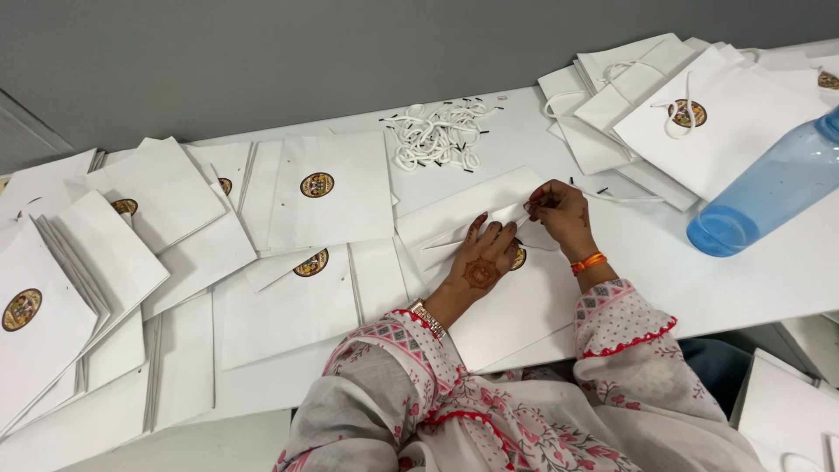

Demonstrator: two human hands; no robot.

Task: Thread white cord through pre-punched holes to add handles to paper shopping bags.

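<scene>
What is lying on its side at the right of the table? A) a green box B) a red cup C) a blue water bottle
C: a see-through blue water bottle lies tipped over on the white table, beside a stack of white paper bags.

We see flat white paper bags (328, 188) fanned over the table's left half, each with a round gold-and-brown label (317, 184). Another white bag (516, 297) lies at the near edge, its round label (519, 256) half hidden. A further stack (717, 122) fills the far right corner.
</scene>
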